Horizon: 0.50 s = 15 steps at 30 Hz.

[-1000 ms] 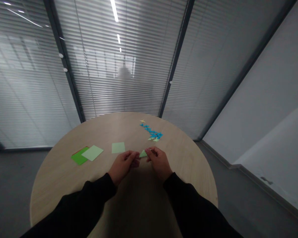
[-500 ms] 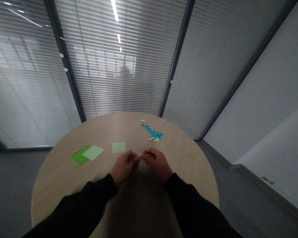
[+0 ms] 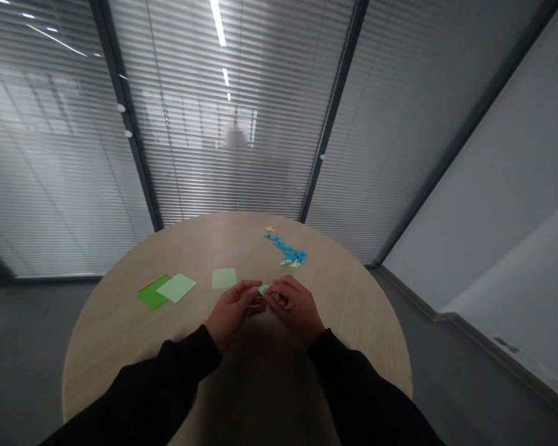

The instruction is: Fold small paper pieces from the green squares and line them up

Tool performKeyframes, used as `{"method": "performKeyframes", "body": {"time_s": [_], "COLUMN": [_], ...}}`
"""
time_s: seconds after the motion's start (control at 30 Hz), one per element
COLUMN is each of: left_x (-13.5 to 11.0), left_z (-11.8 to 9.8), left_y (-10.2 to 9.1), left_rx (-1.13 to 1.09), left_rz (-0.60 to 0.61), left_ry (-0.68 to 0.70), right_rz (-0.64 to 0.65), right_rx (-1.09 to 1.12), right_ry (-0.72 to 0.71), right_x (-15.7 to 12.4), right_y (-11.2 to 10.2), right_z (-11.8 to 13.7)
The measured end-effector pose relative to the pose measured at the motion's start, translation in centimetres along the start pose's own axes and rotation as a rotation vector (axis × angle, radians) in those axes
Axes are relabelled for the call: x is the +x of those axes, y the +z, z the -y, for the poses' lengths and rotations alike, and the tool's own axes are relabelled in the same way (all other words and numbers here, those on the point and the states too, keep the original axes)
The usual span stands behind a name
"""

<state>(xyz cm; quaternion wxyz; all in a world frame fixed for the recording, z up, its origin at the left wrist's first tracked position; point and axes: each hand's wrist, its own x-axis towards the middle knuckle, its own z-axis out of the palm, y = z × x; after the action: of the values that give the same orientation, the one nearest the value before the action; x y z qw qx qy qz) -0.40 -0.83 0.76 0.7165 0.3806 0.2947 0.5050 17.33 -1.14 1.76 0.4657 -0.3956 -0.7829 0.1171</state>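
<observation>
The item is a small piece of pale green paper (image 3: pixel 263 288), folded to a pointed shape. It is held between the left hand (image 3: pixel 235 306) and the right hand (image 3: pixel 295 303), where the fingers of both hands meet. Only a triangular corner is visible, pointing toward the left hand; the fingers of the right hand cover the remainder. The number of folds cannot be determined from this view.

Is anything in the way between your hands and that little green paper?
No, nothing visible stands in the way. The left hand and the right hand are both right at the small pale green paper piece, with nothing else between them and it.
</observation>
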Motion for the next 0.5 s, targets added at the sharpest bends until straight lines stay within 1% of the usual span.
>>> {"method": "performKeyframes", "body": {"time_s": [0.17, 0.33, 0.5], "left_x": [0.2, 0.4, 0.5], "left_z": [0.3, 0.4, 0.6], "left_y": [-0.2, -0.2, -0.3], "left_rx": [0.05, 0.061, 0.072], "left_rz": [-0.027, -0.07, -0.059], "left_ry": [0.074, 0.053, 0.041], "right_rz": [0.03, 0.03, 0.0], "right_rx": [-0.049, -0.099, -0.138], "right_ry": [-0.014, -0.084, -0.083], "right_x": [0.0, 0.0, -0.3], "right_y": [0.4, 0.8, 1.2], "right_z": [-0.3, -0.5, -0.8]}}
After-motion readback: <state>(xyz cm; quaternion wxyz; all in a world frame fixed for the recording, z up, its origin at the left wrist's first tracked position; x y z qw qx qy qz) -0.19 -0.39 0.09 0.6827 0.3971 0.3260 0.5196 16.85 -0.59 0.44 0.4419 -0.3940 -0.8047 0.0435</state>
